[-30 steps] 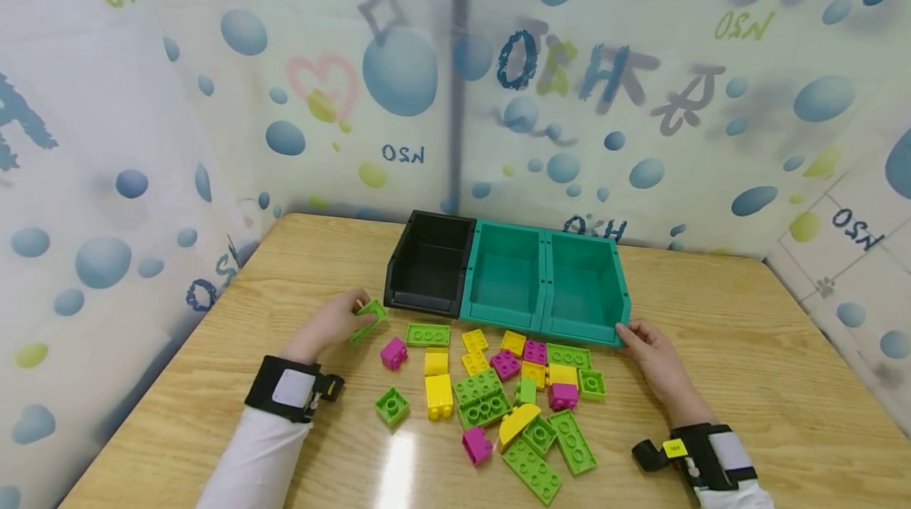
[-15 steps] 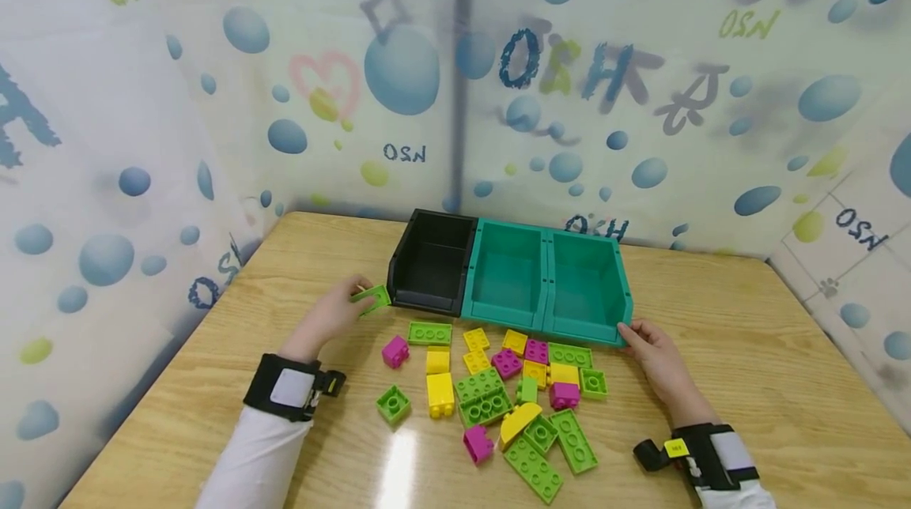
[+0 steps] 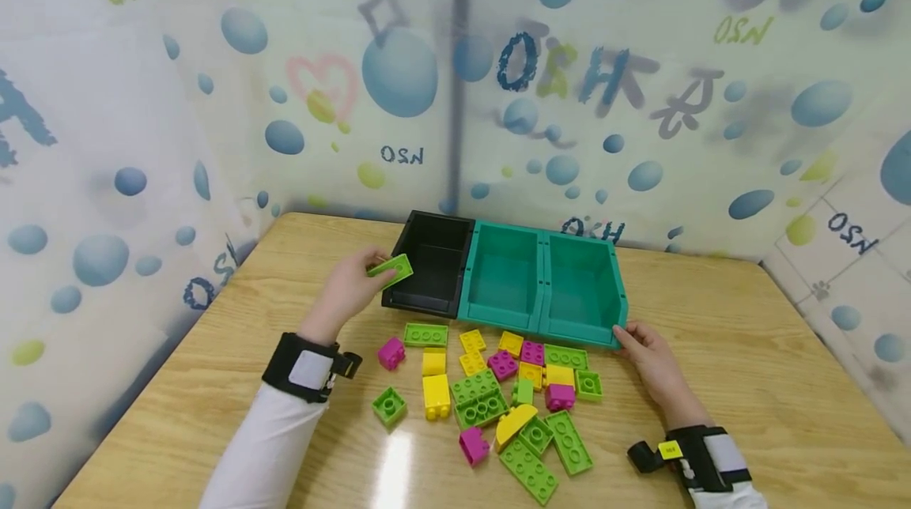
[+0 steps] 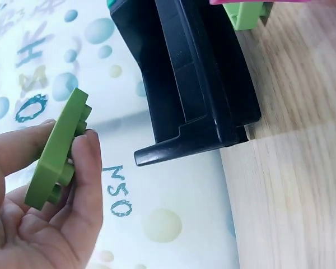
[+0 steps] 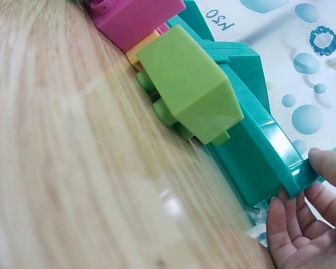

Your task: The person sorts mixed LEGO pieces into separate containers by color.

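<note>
My left hand [image 3: 349, 288] pinches a flat green toy building brick [image 3: 394, 269] at the left wall of the black bin [image 3: 420, 302], raised above it. In the left wrist view the brick [image 4: 59, 148] sits between thumb and fingers, its studs facing the fingers, apart from the black bin [image 4: 199, 134]. My right hand [image 3: 655, 363] grips the front right corner of the right teal bin [image 3: 580, 331]. Close up in the right wrist view, the thumb lies over the teal rim [image 5: 299, 174] and fingers curl beneath.
A middle teal bin [image 3: 498, 314] joins the black one. Loose bricks lie before the bins: a long green brick [image 3: 426, 335], a magenta brick [image 3: 391, 353], a tall yellow brick [image 3: 436, 396], a yellow curved brick [image 3: 515, 424] and several others. A patterned curtain [image 3: 320, 169] hangs behind the wooden table [image 3: 747, 335].
My left hand has lifted the green brick up and to the right, from the table beside the black bin to its left wall. The right hand keeps its grip on the teal corner.
</note>
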Demonstrator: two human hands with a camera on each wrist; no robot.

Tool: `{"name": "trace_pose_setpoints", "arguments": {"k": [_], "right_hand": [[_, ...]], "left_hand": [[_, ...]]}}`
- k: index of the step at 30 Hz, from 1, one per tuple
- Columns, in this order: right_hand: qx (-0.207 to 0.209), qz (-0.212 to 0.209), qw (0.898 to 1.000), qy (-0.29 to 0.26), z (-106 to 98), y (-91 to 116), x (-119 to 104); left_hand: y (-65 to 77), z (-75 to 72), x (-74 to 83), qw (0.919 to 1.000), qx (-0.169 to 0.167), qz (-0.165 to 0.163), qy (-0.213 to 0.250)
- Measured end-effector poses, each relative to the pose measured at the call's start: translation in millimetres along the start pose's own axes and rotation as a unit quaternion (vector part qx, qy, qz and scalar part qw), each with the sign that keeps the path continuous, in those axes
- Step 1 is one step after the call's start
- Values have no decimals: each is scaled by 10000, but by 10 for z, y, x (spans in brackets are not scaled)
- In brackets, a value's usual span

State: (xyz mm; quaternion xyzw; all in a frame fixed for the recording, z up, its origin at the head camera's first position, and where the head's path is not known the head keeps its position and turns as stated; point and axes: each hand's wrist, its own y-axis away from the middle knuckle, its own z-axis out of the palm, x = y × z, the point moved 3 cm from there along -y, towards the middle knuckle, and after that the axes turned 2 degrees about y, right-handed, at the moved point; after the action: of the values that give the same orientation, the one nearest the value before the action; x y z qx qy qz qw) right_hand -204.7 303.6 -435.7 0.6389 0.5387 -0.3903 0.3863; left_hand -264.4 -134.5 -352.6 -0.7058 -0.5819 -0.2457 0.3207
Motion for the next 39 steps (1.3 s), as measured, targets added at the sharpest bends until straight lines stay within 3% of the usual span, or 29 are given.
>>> {"name": "trace_pose_setpoints", "arguments": {"k": [8, 15, 20, 30, 39], "right_hand": [[17, -8, 10000, 7, -24, 24, 19], [0, 23, 10000, 33, -28, 18, 25], [-16, -7, 10000, 78, -15, 9, 13], [-7, 53, 9999, 139, 10, 7, -2], [-21, 98, 9998, 193, 7, 14, -3]], "left_hand": [[-254, 194, 92, 9990, -5, 368, -250], [-363, 400, 191, 9989, -378, 112, -265], [-434, 476, 229, 9975, -527, 196, -427], [-463, 581, 138, 9918, -912, 42, -890], [-477, 720, 131, 9887, -1103, 96, -1006]]}}
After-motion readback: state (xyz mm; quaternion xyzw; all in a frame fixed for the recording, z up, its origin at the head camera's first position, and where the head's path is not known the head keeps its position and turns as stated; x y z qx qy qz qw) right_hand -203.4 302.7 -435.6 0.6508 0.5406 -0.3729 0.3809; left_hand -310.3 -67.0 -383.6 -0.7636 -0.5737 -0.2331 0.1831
